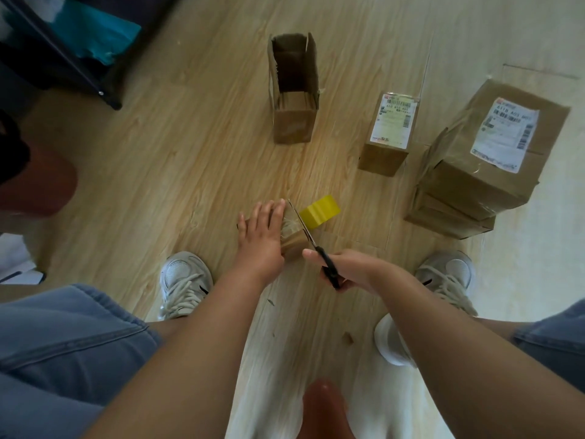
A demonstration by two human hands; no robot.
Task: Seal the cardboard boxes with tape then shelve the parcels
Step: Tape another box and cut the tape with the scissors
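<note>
Left hand (262,231): flat, pressing small cardboard box (294,243).
Right hand (351,267): grips scissors (326,263).
Cut: snip tape flush, beside yellow tape roll (319,210).

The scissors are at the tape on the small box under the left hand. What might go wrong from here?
1. The black-handled scissors in the right hand cut close beside the left hand, which presses flat on the small brown cardboard box; a slip might nick the fingers.
2. The yellow tape roll lies loose just past the blades; the cut end may spring back and stick to it.
</note>
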